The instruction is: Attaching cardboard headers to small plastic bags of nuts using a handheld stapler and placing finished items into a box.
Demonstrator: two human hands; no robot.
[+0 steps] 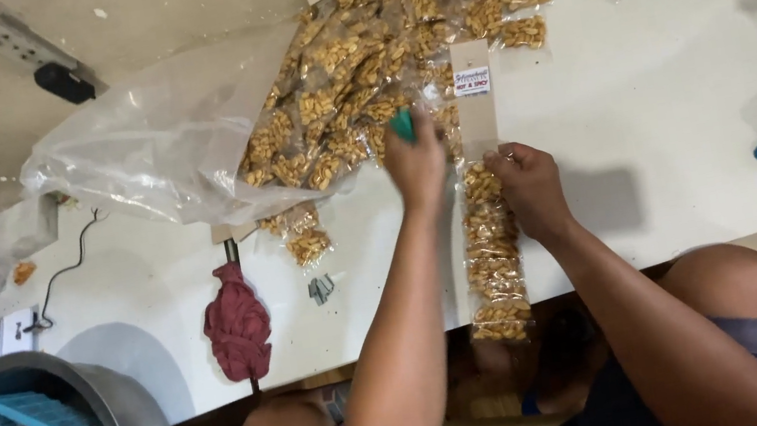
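Head view, frame centre: left hand grips a green tool; right hand pinches the peanut packet strip below its cardboard header.

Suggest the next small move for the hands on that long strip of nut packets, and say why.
Probably press the green tool in the left hand onto the cardboard header. The right hand pinches the strip of nut packets just below that header, steadying it on the white table, and the tool sits beside the header's edge, so fastening there looks likely.
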